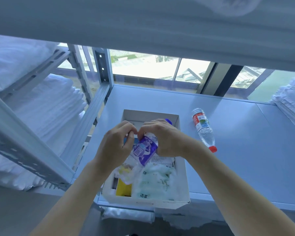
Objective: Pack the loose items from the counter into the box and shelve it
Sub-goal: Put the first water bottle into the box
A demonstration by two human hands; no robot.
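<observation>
Pinching of purple packet [146, 150] seen above open white box [180, 183]: top edge held by curled fingers of left hand [115, 147] and right hand [163, 138]. Box set on shelf [237, 142], holding yellow item [123, 188] and pale green tissue pack [153, 183]. Water bottle [203, 129] laid on side just right of box.

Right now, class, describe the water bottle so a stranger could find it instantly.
Start at the pale shelf surface below the window. Right of the open white box, a clear plastic water bottle lies on its side, outside the box, with a red cap and red label.
</observation>
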